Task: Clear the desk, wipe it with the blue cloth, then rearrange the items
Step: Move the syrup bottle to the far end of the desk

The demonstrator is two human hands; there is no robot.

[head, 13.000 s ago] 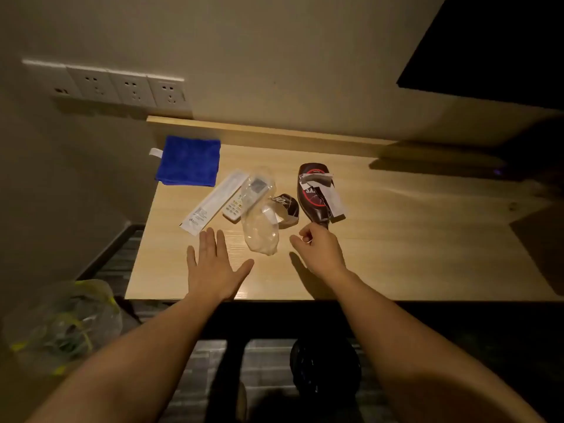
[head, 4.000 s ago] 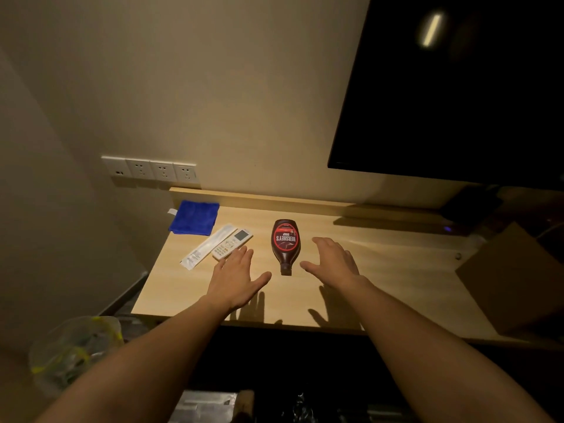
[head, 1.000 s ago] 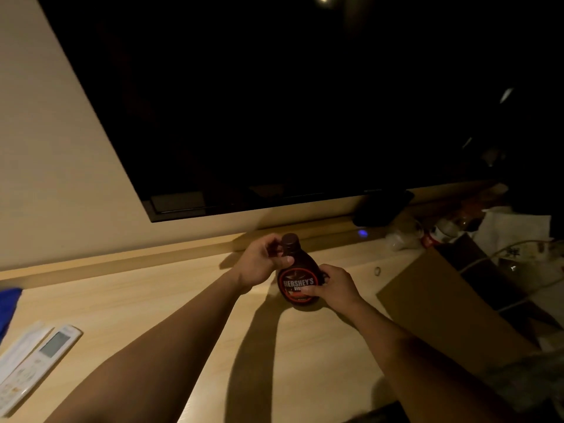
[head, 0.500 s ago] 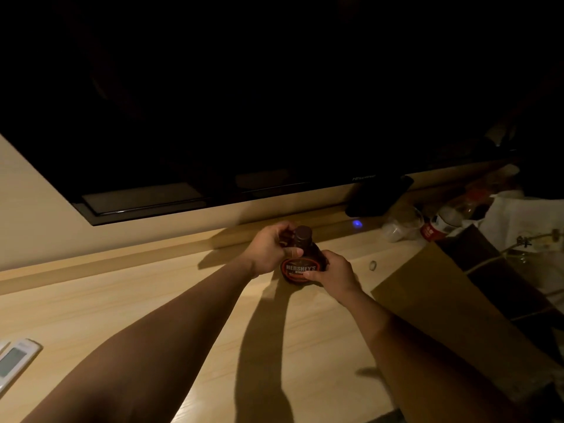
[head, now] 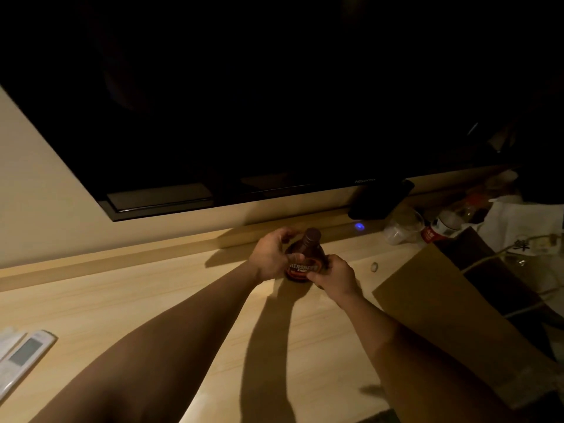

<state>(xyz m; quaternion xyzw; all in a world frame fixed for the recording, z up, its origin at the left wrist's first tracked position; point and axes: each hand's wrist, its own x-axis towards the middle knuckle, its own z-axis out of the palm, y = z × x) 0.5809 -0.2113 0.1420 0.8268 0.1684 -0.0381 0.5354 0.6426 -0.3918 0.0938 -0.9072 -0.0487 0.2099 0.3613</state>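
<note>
A dark brown syrup bottle with a red and white label stands upright on the light wooden desk, near the back ledge under the screen. My left hand wraps its left side and my right hand holds its lower right side. A white remote control lies at the desk's far left edge, with a white flat packet partly cut off beside it. The blue cloth is out of view.
A large black screen hangs on the wall above the desk. A brown paper bag lies at the right. Behind it are a clear plastic cup, a red-labelled bottle, a white bag and a dark device.
Both hands have kept hold of the syrup bottle and set it lower and more upright on the desk. The view shifted slightly; the remote shows more at the left.
</note>
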